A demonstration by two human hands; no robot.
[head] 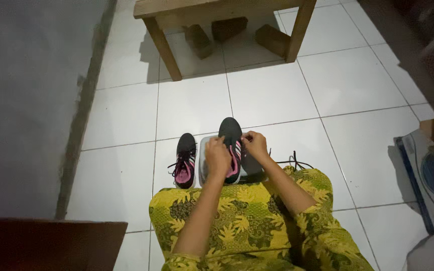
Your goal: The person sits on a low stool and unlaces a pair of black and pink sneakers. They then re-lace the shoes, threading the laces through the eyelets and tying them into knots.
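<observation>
Seen from above, a seated person in a yellow leaf-patterned garment [247, 221] works over a black sneaker with pink trim [231, 145] that sits just past the knees, near the middle of the view, toe pointing toward 12 o'clock. The left hand [217, 158] is curled narrowly over the shoe's near-left side, fingers pinched at the lacing area. The right hand [255, 144] is closed narrowly at the shoe's right side, at about 2 o'clock from the left hand, and seems to pinch a lace, though the lace between the fingers is too small to make out. A loose dark lace [295, 161] trails onto the floor at 3 o'clock of the shoe.

The second black-and-pink sneaker [185, 160] stands on the white tiled floor [272, 95] just beside the first, at its 9 o'clock, laces loose. At 12 o'clock, well apart, stands a wooden desk [161, 42] with brown blocks [227, 30] under it. A grey wall [26, 100] fills the 9 o'clock side.
</observation>
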